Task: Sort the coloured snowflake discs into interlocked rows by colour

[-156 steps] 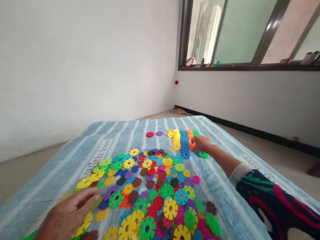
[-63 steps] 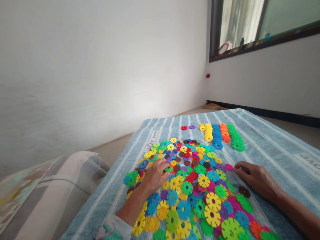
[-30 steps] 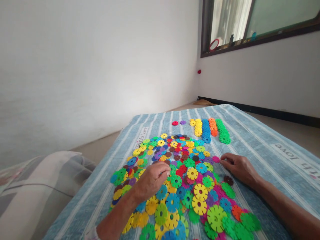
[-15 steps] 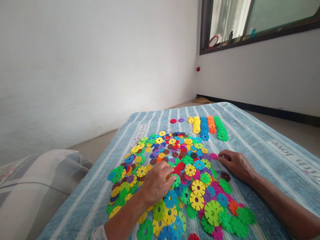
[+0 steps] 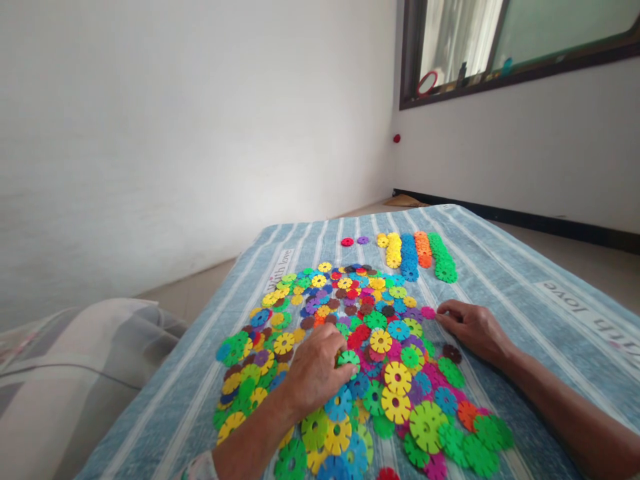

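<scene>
My left hand [image 5: 317, 370] lies over the middle of a big heap of colourful plastic flower-shaped discs [image 5: 285, 343], its fingertips closed on a green disc [image 5: 349, 360]. My right hand [image 5: 473, 328] rests on the striped blue cover [image 5: 505, 273] at the heap's right edge, with its fingers curved. Nearest its fingertips is a pink disc [image 5: 427, 312], and a brown disc [image 5: 452, 353] lies just below them. Farther back stand rows of yellow [image 5: 393, 251], blue [image 5: 409, 257], orange [image 5: 423, 249] and green [image 5: 443, 265] discs. A red disc [image 5: 347, 242] and a purple disc [image 5: 363, 240] lie apart.
The cover spreads over a mattress on a pale floor, with white walls behind. A grey striped cushion [image 5: 75, 380] lies at the lower left. High on the right is a dark-framed window [image 5: 450, 47] with small objects on its sill.
The green disc has shifted slightly left under my left fingertips. Since the earliest frame, the green row has grown longer and the view has swung left.
</scene>
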Motion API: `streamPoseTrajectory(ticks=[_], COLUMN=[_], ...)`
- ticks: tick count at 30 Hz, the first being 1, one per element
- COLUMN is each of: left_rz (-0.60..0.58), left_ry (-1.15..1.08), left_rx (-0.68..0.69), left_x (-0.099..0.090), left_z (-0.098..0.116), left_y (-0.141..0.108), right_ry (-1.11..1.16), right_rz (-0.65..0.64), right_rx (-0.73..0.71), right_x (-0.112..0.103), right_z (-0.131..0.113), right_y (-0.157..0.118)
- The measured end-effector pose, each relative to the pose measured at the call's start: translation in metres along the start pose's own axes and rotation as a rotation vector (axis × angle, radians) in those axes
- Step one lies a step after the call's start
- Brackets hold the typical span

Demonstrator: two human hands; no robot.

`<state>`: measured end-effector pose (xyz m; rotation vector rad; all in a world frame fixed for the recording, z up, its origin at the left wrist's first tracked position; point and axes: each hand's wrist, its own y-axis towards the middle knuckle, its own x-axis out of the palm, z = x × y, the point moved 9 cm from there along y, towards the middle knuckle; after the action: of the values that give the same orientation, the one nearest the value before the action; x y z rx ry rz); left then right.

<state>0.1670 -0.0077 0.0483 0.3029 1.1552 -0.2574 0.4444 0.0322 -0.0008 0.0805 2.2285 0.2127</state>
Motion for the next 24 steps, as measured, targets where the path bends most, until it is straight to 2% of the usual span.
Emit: streamPoseTrajectory(ticks=[5,8,13,20,24], left_rz=[0.024,0.093,0.208,0.227,0.250], left_ry=[-0.315,-0.443,-0.523,-0.528,-0.551], left_rx=[-0.097,-0.150,-0.208,-0.149,-0.174], left_x=[-0.003,-0.009,-0.017,-0.015,-0.015], left_z=[-0.014,-0.027,-0.041,-0.038,-0.046], left_y=[0.004,0.007,0.009,0.010,0.012], right_ry=[0.003,-0.001,0.001,0.088,0.151], right_rz=[0.019,0.024,0.038,0.019,-0.038], right_rx=[-0.027,-0.037,-0.040,-0.074,-0.065], right_x=[-0.002,-0.002,-0.003,0.003,0.011], right_z=[-0.002,-0.003,-0.003,-0.016,-0.020], right_y=[0.000,0.000,-0.001,-0.006,-0.008])
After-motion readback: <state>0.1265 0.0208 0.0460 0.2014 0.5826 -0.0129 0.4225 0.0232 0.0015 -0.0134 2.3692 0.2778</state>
